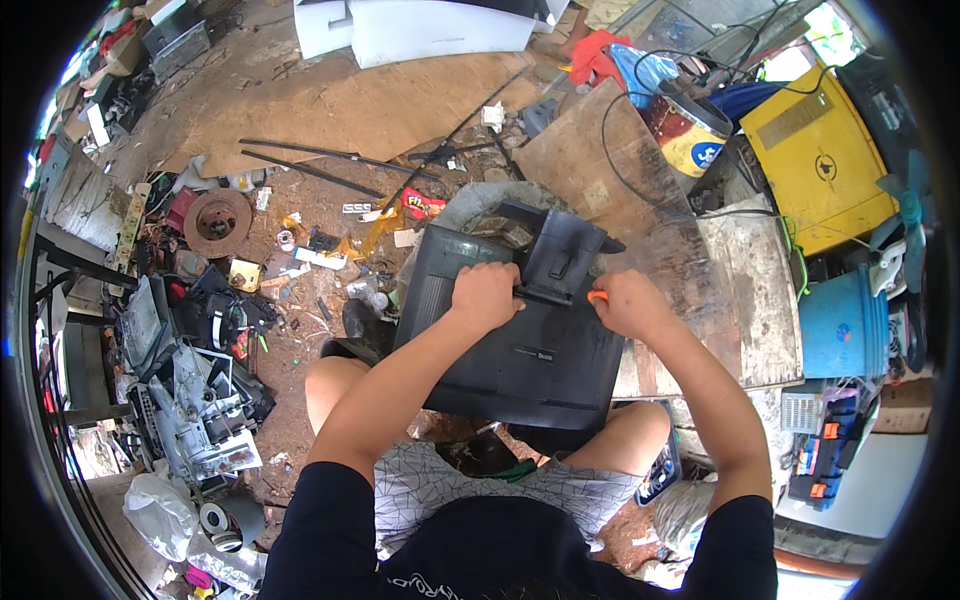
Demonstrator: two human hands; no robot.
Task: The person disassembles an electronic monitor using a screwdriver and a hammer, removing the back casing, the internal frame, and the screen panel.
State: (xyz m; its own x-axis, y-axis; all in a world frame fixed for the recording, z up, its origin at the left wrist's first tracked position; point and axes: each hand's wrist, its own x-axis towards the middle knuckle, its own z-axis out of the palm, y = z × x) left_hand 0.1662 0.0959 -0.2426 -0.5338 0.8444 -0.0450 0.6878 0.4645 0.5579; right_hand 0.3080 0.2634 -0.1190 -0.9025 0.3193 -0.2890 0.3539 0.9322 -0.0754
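Note:
A black flat-screen monitor [480, 370] lies with its back up across my knees. Its black stand [562, 258] sticks out from the upper middle of the back, pointing away from me. My left hand [488, 297] is closed at the left end of the stand's joint, resting on the monitor's back; its fingertips are partly hidden. To the right of the stand, my right hand [634, 303] is closed around a small orange-handled tool [598, 296]. Only a bit of orange shows, so the tool's kind is hidden.
Wooden boards [665, 230] lie to the right, beside a yellow metal case [822, 160] and a blue bucket [838, 325]. Dismantled electronic scrap [205, 400] is heaped at left. A rusty disc [217, 222] and dark strips [320, 160] lie on the littered ground.

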